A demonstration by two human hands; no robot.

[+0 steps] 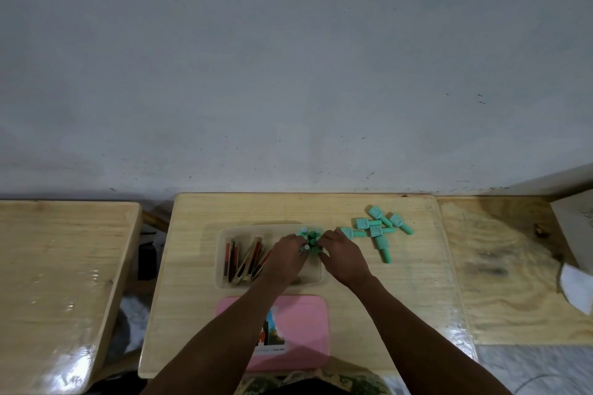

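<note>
A clear plastic tray [223, 279] sits mid-table. Its left half holds several long red-and-gold tubes [245, 258]. A cluster of mint-green bottles [310, 236] stands upright at its right end. My left hand [287, 255] and my right hand [341, 253] close in on this cluster from either side, fingers curled around the bottles. More mint-green bottles [377, 229] lie loose on the table to the right of the tray.
A pink lid [301, 324] with a picture label lies flat near the table's front edge, partly under my left forearm. Another wooden table [57, 266] stands to the left across a gap. A wooden surface [513, 266] with white paper [576, 285] adjoins on the right.
</note>
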